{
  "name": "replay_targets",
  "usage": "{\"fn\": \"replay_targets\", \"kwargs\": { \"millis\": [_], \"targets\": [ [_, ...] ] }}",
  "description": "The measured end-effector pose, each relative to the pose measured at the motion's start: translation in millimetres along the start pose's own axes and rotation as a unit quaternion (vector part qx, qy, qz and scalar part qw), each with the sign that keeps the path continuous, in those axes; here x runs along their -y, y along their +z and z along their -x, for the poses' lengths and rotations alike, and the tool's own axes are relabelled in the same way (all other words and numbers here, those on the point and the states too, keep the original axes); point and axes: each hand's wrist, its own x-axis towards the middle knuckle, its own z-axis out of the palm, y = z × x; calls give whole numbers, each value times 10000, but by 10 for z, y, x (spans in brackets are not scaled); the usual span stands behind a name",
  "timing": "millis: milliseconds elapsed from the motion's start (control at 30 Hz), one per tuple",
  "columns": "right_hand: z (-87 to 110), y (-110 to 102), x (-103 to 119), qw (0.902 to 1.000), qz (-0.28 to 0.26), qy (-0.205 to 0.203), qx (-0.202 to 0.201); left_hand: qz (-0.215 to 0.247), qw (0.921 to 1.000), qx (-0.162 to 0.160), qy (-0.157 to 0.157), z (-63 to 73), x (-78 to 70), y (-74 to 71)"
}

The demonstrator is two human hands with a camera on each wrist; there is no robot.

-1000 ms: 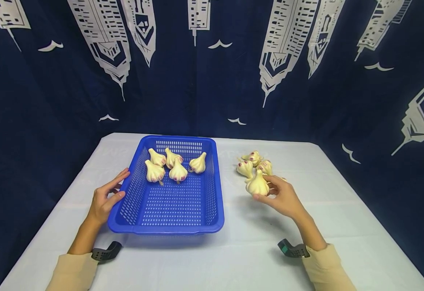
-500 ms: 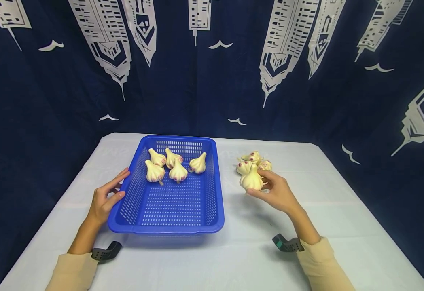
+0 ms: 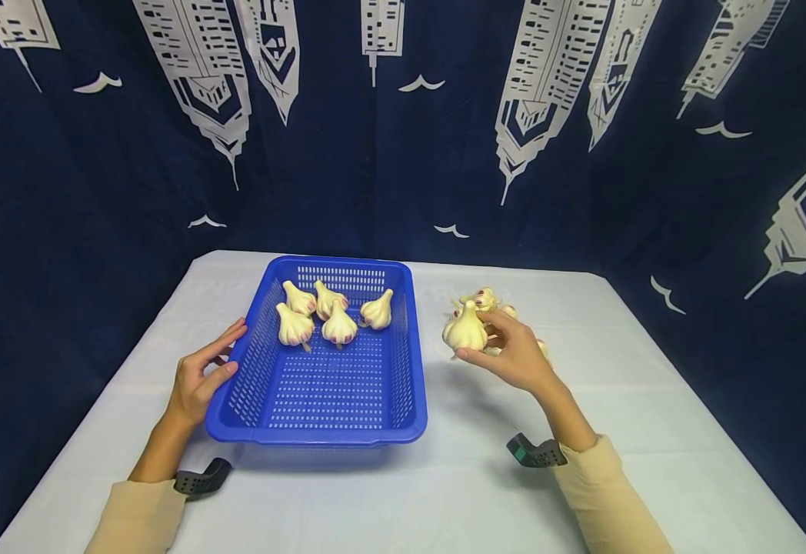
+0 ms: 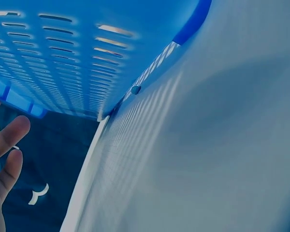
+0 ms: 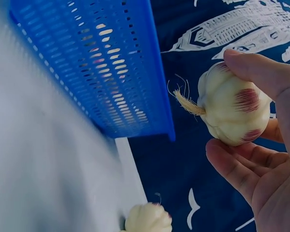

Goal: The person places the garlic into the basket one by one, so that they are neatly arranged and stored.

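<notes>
My right hand [image 3: 519, 358] pinches a garlic bulb [image 3: 464, 331] between thumb and fingers, above the table and right of the blue basket [image 3: 320, 438]. In the right wrist view, this garlic bulb [image 5: 237, 106] shows purple streaks and dry roots. Several bulbs [image 3: 338, 325] lie in the back half of the basket. More garlic [image 3: 484, 297] sits in a pile behind my right hand, partly hidden by it. At the basket's left rim, my left hand [image 3: 193, 387] rests with extended fingers and thumb touching the edge. Its fingers [image 4: 9, 137] look loosely spread in the left wrist view.
A white cloth covers the table [image 3: 458, 492]. Behind it hangs a dark blue curtain [image 3: 403, 169] with white building prints. Black bands [image 3: 204, 478] are worn at both wrists. The basket has slotted walls and a raised rim.
My right hand has moved left and slightly away from me, carrying the garlic bulb toward the basket. My left hand and the basket have stayed in place.
</notes>
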Motion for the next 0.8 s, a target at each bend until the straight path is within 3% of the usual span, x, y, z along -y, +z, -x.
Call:
{"fn": "replay_targets", "kwargs": {
  "millis": [200, 367, 633, 800],
  "targets": [
    [-111, 17, 99, 9994, -204, -276, -5, 27, 9999, -81, 131, -3, 47, -5],
    [-223, 11, 210, 9980, -580, -237, 22, 39, 9998, -61, 178, -1, 80, 3],
    [-462, 70, 419, 9953, -784, -147, 555, -18, 10000, 68, 43, -9, 29, -25],
    [-611, 145, 538, 9953, -629, -33, 740, 20, 10000, 39, 15, -1, 32, -22]
  ]
}}
